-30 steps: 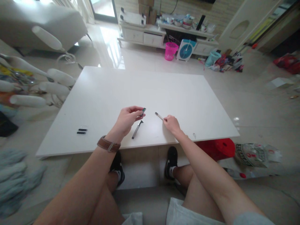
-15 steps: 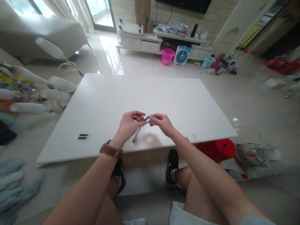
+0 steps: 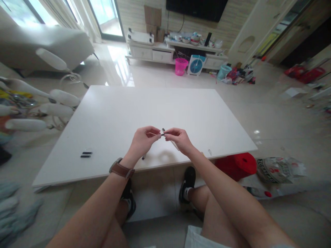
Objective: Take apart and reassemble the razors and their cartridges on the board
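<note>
Above the front part of the white table (image 3: 144, 106), my two hands meet, fingertips pinched. A short, slim black pen part (image 3: 162, 134) bridges them, with my left hand (image 3: 144, 139) on one end and my right hand (image 3: 179, 139) on the other. Just behind the fingertips shows a small dark tip (image 3: 163, 130). A thin pale stick (image 3: 175, 145) slants out below my right hand; whether it joins that tip is hidden. Under my left hand, a dark pen end (image 3: 143, 156) peeks out near the table edge. Two short black strips (image 3: 86, 154) lie at the left.
A small clear piece (image 3: 209, 152) rests near the table's front right edge. Beyond that edge are a red roll (image 3: 244, 164) and a printed bag (image 3: 274, 169). A white curly-armed lamp (image 3: 62, 96) stands left. A pink basket (image 3: 181, 66) and a fan (image 3: 196, 65) stand far back.
The pen part between my fingers has turned from slanting to nearly level. The pale stick now shows below my right hand, and my left hand covers more of the pen on the table.
</note>
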`<state>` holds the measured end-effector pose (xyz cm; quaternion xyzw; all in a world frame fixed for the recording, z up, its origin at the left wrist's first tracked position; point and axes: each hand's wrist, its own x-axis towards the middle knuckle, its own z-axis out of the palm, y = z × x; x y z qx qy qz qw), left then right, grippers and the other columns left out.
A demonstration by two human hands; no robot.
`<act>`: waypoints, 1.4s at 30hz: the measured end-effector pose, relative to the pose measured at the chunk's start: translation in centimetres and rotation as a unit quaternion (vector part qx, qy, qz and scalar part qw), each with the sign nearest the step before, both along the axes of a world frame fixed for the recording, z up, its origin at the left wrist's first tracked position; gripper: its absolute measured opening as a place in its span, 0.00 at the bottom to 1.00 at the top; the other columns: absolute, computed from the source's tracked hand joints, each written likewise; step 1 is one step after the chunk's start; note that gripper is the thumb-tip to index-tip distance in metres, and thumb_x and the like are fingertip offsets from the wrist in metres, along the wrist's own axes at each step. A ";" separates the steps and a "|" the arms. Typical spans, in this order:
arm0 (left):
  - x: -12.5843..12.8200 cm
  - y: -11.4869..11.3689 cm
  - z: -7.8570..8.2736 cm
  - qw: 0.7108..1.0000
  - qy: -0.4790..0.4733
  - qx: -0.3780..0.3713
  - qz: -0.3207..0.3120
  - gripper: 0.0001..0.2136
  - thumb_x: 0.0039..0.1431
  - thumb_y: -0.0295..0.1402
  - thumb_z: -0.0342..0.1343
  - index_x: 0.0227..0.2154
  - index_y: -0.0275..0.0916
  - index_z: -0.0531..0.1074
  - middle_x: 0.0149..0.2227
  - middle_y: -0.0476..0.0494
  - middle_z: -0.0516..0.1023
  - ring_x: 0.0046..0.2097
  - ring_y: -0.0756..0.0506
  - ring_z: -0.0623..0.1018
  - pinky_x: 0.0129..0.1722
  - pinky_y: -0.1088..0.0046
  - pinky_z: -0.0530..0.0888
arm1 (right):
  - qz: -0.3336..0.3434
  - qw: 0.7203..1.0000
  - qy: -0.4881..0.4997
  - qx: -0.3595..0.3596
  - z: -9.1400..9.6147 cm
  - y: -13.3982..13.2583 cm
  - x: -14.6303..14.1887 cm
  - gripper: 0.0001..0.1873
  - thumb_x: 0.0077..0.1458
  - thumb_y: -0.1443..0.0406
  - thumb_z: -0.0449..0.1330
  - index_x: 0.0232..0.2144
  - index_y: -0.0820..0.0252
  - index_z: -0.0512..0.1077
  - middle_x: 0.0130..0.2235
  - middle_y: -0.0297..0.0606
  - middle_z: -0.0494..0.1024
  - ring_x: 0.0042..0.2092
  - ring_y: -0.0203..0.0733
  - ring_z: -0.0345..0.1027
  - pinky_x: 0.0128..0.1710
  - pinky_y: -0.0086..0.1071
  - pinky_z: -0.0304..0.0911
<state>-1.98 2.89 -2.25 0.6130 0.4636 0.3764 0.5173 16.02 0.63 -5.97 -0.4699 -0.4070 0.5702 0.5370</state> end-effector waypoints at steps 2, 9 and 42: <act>0.0 0.1 0.0 1.000 -0.013 -0.014 0.000 0.09 0.46 0.36 0.68 0.29 0.37 0.79 0.32 0.41 0.82 0.34 0.45 0.80 0.38 0.67 0.76 | 0.001 1.000 -0.017 -0.001 0.1 -0.1 0.2 0.14 0.37 0.61 0.74 0.29 0.59 0.80 0.27 0.33 0.79 0.30 0.37 0.71 0.37 0.35 0.68; 0.4 0.7 -0.4 0.999 -0.039 -0.022 0.002 0.12 0.44 0.37 0.70 0.30 0.37 0.79 0.32 0.41 0.83 0.35 0.45 0.80 0.40 0.66 0.77 | 0.000 0.996 -0.076 0.052 0.7 -0.4 1.0 0.11 0.41 0.61 0.73 0.28 0.59 0.80 0.32 0.37 0.82 0.36 0.40 0.74 0.42 0.36 0.70; 1.0 -0.1 -3.4 0.981 0.166 0.078 -0.063 0.13 0.52 0.26 0.49 0.34 0.39 0.79 0.35 0.44 0.83 0.40 0.43 0.81 0.42 0.65 0.76 | -0.425 0.713 -0.511 -0.226 -4.7 -10.2 35.2 0.08 0.38 0.67 0.65 0.12 0.56 0.73 0.24 0.46 0.77 0.32 0.51 0.68 0.37 0.42 0.60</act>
